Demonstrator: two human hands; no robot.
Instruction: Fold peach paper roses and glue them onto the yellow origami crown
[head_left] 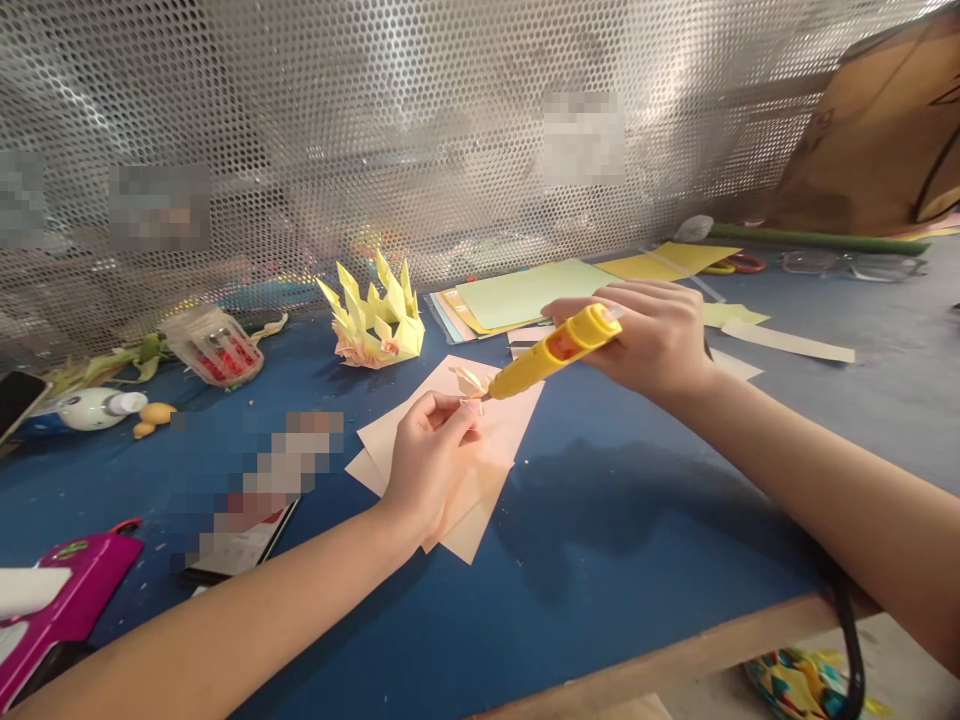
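Note:
My right hand (656, 335) is wrapped round a yellow glue gun (551, 352), its nozzle tilted down to the left. The tip is at the fingertips of my left hand (435, 440), which pinches a small pale folded paper piece (470, 381). Most of that piece is hidden by my fingers. Beneath my left hand lie overlapping pale pink paper sheets (517, 405) on the blue table. Beyond them stands a yellow folded-paper crown (409, 338) with pointed tips and small pink paper flowers at its base.
Coloured paper sheets (536, 292) and a pale strip (787, 341) lie at the back. Scissors (746, 263), glasses (847, 264) and a brown bag (855, 150) are at the back right. A phone (244, 555), a clear jar (214, 345) and a magenta tool (97, 575) are on the left.

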